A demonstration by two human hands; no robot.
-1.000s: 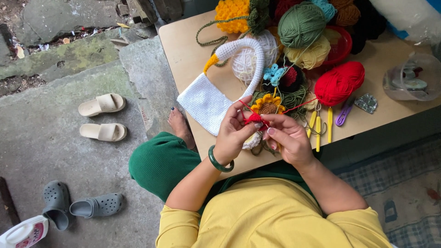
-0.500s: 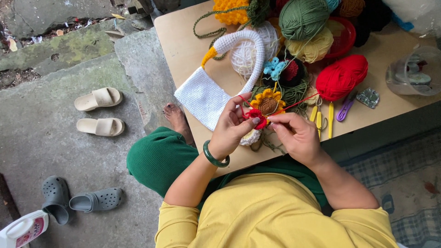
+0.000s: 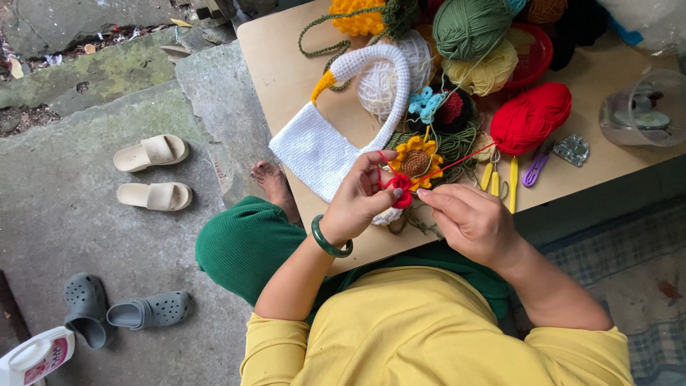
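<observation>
The left hand (image 3: pixel 357 204) pinches a small red crochet piece (image 3: pixel 400 189) btwn thumb & fingers, just above the tabletop (image 3: pixel 286 71) edge. The right hand (image 3: pixel 471 221) is loosely curled, fingertips touching the piece; can't tell if it grips a hook. A red strand (image 3: pixel 457 161) runs taut from the piece up to the red yarn ball (image 3: pixel 530 118). A green bangle (image 3: pixel 330 244) sits on the left wrist. Just behind the hands: a crochet sunflower (image 3: pixel 416 159), a white knit bag (image 3: pixel 318 150) w/ looped handle. Yellow clips (image 3: pixel 500 179) & purple snips (image 3: pixel 534 166) lie near the red ball. Green ball (image 3: pixel 468 27) farther back. Sandals (image 3: pixel 151 171) & grey clogs (image 3: pixel 118 313) on the floor.
</observation>
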